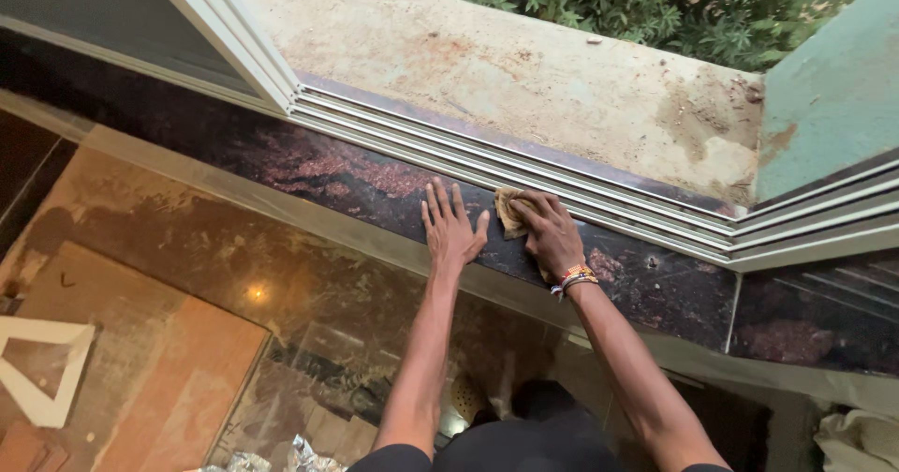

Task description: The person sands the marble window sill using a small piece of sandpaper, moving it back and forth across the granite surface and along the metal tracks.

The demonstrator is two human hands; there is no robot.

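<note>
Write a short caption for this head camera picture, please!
Right hand presses a tan cloth by the window track; left hand rests flat on the dark stone sill.

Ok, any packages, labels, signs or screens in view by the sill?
None show. Nearest: crumpled silver foil at the bottom edge, on the floor.
Right hand presses a tan cloth on the dark sill.
Left hand lies flat beside it.
</note>
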